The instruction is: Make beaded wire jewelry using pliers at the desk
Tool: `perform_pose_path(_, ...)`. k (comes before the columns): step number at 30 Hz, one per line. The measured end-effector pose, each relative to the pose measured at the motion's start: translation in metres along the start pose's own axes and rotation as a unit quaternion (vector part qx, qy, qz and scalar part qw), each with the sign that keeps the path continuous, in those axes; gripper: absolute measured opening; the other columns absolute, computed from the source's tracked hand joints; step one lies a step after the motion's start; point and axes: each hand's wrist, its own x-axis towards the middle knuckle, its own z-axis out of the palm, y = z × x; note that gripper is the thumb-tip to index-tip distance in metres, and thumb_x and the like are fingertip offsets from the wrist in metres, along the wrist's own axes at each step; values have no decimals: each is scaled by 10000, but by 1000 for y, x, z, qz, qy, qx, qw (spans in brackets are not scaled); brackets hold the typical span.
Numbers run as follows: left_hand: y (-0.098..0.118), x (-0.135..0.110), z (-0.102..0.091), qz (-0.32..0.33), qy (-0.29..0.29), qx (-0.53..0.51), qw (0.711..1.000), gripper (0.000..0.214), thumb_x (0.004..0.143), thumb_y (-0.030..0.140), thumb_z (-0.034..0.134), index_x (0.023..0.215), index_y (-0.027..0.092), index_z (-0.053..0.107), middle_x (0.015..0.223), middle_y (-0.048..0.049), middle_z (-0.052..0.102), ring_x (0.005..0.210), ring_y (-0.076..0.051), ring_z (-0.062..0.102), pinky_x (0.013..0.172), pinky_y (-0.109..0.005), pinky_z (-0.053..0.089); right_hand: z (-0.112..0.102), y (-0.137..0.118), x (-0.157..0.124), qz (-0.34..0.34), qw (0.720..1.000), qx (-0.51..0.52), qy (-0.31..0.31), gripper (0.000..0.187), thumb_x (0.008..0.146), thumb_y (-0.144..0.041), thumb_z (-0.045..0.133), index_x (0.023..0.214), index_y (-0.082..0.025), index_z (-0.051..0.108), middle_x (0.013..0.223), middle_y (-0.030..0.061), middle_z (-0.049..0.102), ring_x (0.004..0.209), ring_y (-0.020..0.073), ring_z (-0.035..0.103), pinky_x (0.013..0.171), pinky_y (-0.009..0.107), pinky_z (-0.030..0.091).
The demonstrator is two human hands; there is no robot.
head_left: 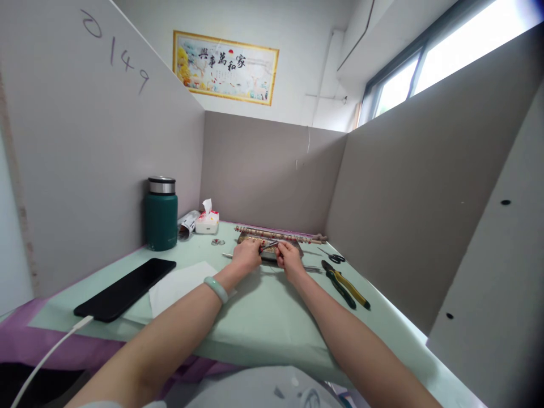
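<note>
My left hand (247, 255) is closed, with a pale green bangle (216, 289) around its wrist. A thin dark strip-like piece (268, 246) spans the gap to my right hand (289, 256), whose fingers are pinched at its other end. It is too small to name, and both fingertips partly hide it. Under and behind the hands lies a dark tray (270, 256) with small gold-brown bits in it. Rods strung with reddish beads (276, 234) lie along its far side.
Green-handled pliers (346, 285), black-handled scissors (337, 258) and thin metal rods (313, 269) lie at right. A phone (127, 289) with a white cable, white paper (176, 286), a green bottle (161, 218) and a tissue pack (207, 222) are at left. Grey partitions (272, 170) enclose the table.
</note>
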Motion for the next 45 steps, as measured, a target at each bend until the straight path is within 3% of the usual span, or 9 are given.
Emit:
perform_pose_path(10,-4,2,3,15,-10,-1,1000,294,810,203,478,1051,232,643,1012,-91,660,911,-220,611,753,-287,440,-1,-2,-1,11,1000,-1,-18,309,609,-413,656,696,-192,459,559,-55,475,375,36,283,351,179,124)
perform_pose_path(20,-5,6,6,-1,-52,-52,997,258,841,308,476,965,238,692,901,-84,699,848,-208,633,700,-258,440,-1,-2,-1,1,1000,-12,-13,317,615,-441,637,728,-201,464,544,-71,460,357,34,263,351,187,132)
perform_pose_path(32,-4,9,5,9,-74,-109,991,202,791,282,528,819,196,708,793,-48,694,759,-172,608,692,-236,418,-1,-1,0,1,1000,-22,12,310,612,-447,642,733,-203,495,521,-66,455,361,51,289,358,189,152)
perform_pose_path(45,-4,9,6,6,-71,-107,992,223,803,254,525,914,214,714,859,-61,705,814,-183,620,717,-240,418,-1,-2,0,-17,999,-26,12,301,621,-442,643,741,-205,500,530,-68,458,361,52,283,361,193,153)
